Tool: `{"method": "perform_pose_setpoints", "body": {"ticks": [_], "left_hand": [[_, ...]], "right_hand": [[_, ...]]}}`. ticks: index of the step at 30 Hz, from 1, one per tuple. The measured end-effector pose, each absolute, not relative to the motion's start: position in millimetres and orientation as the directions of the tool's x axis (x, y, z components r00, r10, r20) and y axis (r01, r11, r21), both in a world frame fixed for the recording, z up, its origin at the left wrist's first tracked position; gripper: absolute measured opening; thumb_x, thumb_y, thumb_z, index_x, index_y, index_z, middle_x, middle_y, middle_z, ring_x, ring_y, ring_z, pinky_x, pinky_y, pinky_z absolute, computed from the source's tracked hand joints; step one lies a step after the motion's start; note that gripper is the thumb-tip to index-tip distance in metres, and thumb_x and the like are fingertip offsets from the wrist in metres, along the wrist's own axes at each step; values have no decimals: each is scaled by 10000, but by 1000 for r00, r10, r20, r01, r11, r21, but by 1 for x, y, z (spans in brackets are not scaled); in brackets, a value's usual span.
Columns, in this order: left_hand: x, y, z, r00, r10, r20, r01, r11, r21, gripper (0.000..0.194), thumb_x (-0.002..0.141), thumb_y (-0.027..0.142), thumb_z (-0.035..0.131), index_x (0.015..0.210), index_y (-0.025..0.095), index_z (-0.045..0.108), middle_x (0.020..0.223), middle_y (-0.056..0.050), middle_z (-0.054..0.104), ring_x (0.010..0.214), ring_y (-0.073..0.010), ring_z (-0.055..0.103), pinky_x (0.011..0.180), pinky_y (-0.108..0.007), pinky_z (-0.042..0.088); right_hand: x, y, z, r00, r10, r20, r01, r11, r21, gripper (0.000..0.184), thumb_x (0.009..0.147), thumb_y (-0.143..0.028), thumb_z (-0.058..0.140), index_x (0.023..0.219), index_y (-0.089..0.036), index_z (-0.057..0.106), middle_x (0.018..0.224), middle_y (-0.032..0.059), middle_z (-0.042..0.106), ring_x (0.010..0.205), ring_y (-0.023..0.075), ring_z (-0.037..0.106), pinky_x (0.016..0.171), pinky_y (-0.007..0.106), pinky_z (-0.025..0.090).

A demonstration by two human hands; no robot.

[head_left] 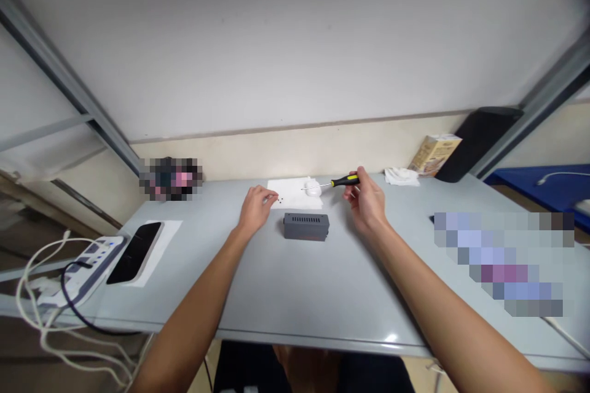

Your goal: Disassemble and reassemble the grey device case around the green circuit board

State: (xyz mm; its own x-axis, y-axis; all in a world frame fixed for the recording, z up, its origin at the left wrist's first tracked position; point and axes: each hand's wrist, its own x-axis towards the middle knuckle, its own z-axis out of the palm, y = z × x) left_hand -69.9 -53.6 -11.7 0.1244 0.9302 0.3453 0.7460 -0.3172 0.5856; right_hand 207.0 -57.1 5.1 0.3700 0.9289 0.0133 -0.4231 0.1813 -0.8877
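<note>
My right hand (pixel 366 202) grips the black and yellow handle of a screwdriver (pixel 345 180). Its thin shaft points left, over a rounded white object (pixel 313 189) on a white sheet of paper (pixel 295 201). At the sheet's left edge my left hand (pixel 256 207) has thumb and fingertips pinched together, beside a few tiny dark pieces (pixel 281 200) that look like screws. Whether something small sits in that pinch is too small to make out. Between my forearms a dark grey box (pixel 306 226) with a row of slots on top rests on the table, touched by neither hand.
On the left lie a black phone (pixel 136 252) on paper and a white power strip (pixel 87 267) with tangled cables. Crumpled tissue (pixel 401 176), a yellow carton (pixel 436 155) and a tall black object (pixel 479 141) stand at the back right. Blurred items cover the right side.
</note>
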Motion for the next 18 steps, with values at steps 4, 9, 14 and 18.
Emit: {"method": "perform_pose_setpoints", "body": {"ticks": [4,9,14,18], "left_hand": [[-71,-52,-21,176,936,306,818,-312,483,240,1018,312,591,1049,221,811,1018,-91,664,1041,-275,548,979,-410,443],[-76,-49,-22,207,937,280,793,-328,513,274,1035,313,560,1107,204,801,1075,-98,671,1065,-274,561,1023,-431,438],[-75,-60,5,206,938,278,667,-342,662,372,1065,386,484,1192,183,769,1129,-112,681,1081,-256,607,992,-407,472],[-61,-87,47,526,850,44,496,-348,796,463,1004,531,598,1350,241,700,1279,-110,687,1106,-249,630,967,-383,497]], "right_hand": [[206,-58,5,368,929,-36,-461,148,-875,520,682,-662,848,845,-197,683,542,-58,535,473,96,463,453,238,422],[204,-61,10,357,933,-51,-468,131,-874,522,668,-662,862,842,-201,690,555,-61,523,485,90,459,452,225,414],[213,-55,13,405,913,-53,-469,158,-869,514,694,-676,832,784,-212,631,583,-75,487,459,71,414,413,218,357],[224,-51,15,392,918,-58,-508,163,-846,492,737,-628,812,703,-226,531,569,-83,432,452,71,412,400,214,342]]}}
